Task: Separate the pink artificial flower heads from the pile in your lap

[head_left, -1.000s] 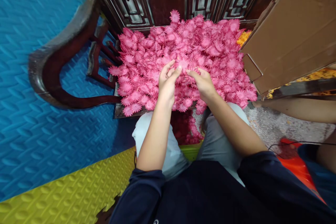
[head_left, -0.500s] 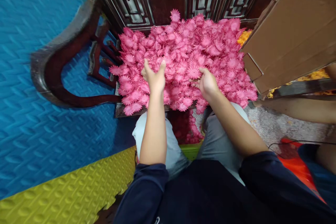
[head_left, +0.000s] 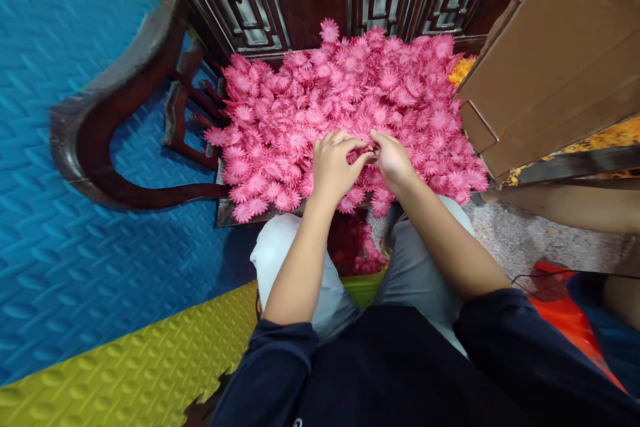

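Note:
A broad heap of pink artificial flower heads [head_left: 280, 100] covers the dark wooden seat in front of me. Above its near middle my two hands meet. My right hand [head_left: 395, 163] has thumb and fingers closed on a pink flower head, which is mostly hidden behind the fingers. My left hand [head_left: 333, 163] reaches across from the left, palm down, its thumb and fingertips pinched together at the same flower, touching the right fingertips. What exactly the left fingertips grip is too small to make out.
A curved dark wooden armrest [head_left: 75, 147] stands left of the heap, with lattice panels [head_left: 255, 0] behind. A cardboard box [head_left: 555, 60] borders it on the right, beside orange flowers [head_left: 605, 137]. Another person's limb [head_left: 575, 207] shows at right. Blue matting [head_left: 100, 253] lies left.
My left hand, open over the heap before, has moved right and closed its fingertips beside my right hand. My right hand has stayed nearly in place with the pink flower.

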Demonstrator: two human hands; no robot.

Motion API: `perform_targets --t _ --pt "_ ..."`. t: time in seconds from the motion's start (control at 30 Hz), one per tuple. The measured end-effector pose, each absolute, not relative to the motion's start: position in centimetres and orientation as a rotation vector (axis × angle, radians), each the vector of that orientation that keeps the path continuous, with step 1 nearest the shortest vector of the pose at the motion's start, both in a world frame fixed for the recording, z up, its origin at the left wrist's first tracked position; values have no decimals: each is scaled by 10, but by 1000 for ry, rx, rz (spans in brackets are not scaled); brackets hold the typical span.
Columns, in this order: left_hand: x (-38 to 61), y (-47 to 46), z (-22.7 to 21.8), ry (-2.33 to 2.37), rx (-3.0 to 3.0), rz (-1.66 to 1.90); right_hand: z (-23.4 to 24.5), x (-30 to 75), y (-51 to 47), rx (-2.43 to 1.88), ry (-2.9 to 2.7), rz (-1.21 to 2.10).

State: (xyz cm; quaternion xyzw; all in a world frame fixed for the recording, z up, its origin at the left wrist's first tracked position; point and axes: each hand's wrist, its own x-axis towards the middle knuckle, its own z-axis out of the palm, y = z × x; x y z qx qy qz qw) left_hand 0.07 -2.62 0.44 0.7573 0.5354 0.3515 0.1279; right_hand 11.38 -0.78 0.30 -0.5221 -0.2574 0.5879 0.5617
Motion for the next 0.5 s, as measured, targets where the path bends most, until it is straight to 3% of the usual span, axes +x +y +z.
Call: perform_targets --t 0.27,0.5 --pt "4 -26 4 1612 2157 1048 2 111 -8 -1211 -684 1411" --pt "4 -22 2 1614 1912 1271 12 110 -10 -1289 -648 1408"
